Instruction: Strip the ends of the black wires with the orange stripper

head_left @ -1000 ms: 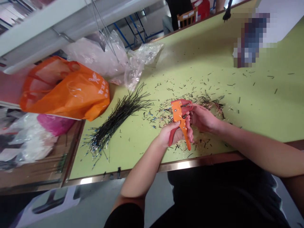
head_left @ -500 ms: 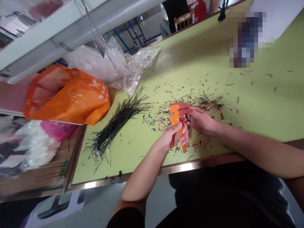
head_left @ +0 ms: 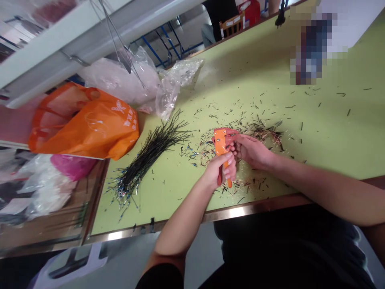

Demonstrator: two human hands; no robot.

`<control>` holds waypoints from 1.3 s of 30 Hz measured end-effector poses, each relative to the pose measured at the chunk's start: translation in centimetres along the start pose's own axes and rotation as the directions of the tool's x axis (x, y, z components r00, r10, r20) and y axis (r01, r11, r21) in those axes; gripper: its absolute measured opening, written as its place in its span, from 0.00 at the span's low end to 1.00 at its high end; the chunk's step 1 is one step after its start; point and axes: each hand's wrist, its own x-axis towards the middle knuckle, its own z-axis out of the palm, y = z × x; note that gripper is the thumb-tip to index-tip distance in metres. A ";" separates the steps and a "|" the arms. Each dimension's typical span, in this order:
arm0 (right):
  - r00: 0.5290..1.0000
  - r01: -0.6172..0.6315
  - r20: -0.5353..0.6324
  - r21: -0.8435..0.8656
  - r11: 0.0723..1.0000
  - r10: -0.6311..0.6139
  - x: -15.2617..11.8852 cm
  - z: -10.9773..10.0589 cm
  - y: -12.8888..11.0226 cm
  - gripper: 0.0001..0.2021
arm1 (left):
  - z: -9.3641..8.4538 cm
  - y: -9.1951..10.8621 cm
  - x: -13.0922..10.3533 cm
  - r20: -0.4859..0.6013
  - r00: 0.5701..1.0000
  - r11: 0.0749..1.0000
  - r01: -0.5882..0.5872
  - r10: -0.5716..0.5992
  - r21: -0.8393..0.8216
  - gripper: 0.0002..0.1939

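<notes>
My left hand (head_left: 221, 168) is wrapped round the handles of an orange and red wire stripper (head_left: 221, 141), raised over the table with its head pointing away from me. Close against the red side of the tool's head is my right hand (head_left: 248, 150), fingers bent and pressed together. Whatever those fingers hold is too small or hidden to make out. Beneath both hands lie scattered black wire offcuts (head_left: 264, 130) and copper-coloured bits. Left of the hands rests a loose bundle of black wires (head_left: 147, 154), many with blue-tipped ends towards the near left.
An orange bag (head_left: 90, 128) and clear plastic bags (head_left: 126, 78) lie along the left side. A white shelf edge (head_left: 60, 48) with hanging metal wire crosses above them. At the far right is a white object (head_left: 355, 24). A metal strip (head_left: 240, 212) edges the table before me.
The wire stripper has shifted slightly up and left, and its handles are squeezed closer together in my left hand. My right hand stays beside its head.
</notes>
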 end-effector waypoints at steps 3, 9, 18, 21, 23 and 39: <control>0.992 0.092 -0.065 -0.222 0.971 -0.109 0.2 -1.2 -1.3 0.18 | -0.8 0.5 0.1 -0.022 0.997 0.996 -0.071 0.072 0.045 0.22; 0.865 0.386 0.142 -0.802 0.456 -0.482 0.5 -3.4 -4.0 0.21 | -2.3 2.1 -1.4 -0.210 0.870 0.622 -0.133 0.447 0.771 0.16; 0.812 0.516 0.248 -0.729 0.450 -0.529 0.3 -2.8 -4.5 0.22 | -2.3 2.7 -1.4 -0.211 0.903 0.793 -0.192 0.373 0.579 0.30; 0.881 0.460 0.226 -0.619 0.637 -0.416 0.0 -2.6 -4.8 0.24 | -2.2 2.8 -1.4 -0.119 0.959 0.935 -0.214 0.256 0.281 0.34; 0.905 0.426 0.242 -0.514 0.745 -0.350 -0.1 -2.4 -4.9 0.24 | -2.2 2.8 -1.5 -0.072 0.977 0.968 -0.187 0.202 0.170 0.34; 0.953 0.298 0.168 -0.345 0.890 -0.254 -0.3 -2.1 -4.7 0.23 | -1.9 1.5 -1.2 0.160 0.987 0.996 0.005 -0.020 0.093 0.32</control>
